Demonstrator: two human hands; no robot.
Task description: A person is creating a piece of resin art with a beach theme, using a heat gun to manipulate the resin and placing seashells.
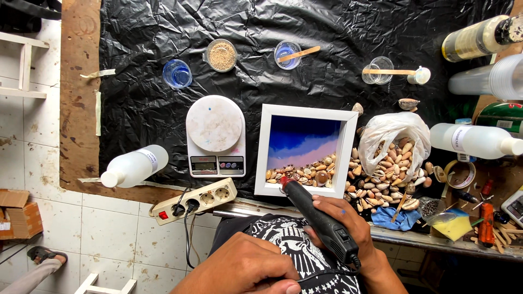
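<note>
My right hand (342, 218) is wrapped tight around the grip of a black, pistol-shaped hot glue gun (318, 216), fingers closed on it, its reddish nozzle tipped onto the near edge of a white square wooden frame (303, 149). My left hand (245, 271) rests low against my printed black shirt (305, 256), fingers curled loosely inward with nothing in them that I can see.

The frame lies flat near the desk's front edge, just right of the middle. Inside it is a blue-to-pale poured panel, and along its near side sits a row of small brown and cream cowrie shells (305, 173). Just right of the frame, a crumpled white plastic bag (393, 142) lies open, full of the same shells, with more spilling toward the front edge.

Along the back of the desk stand four small clear plastic cups: one with blue liquid (177, 74), one filled with sand-coloured grains (221, 55), one with blue liquid and a wooden stick (289, 55), and an empty-looking one with a stick laid across it (378, 70). A white plastic bottle (134, 165) lies on its side near the left front corner; more bottles lie at the right edge.

A white round-topped kitchen scale (215, 136) sits left of the frame, and a cream power strip (193, 201) with a black plug in it lies at the front edge. The desk is covered in wrinkled black plastic sheeting (305, 27) over bare brown board. Below is a stained white tiled floor (114, 234), with a cardboard box (19, 212) at the left.
</note>
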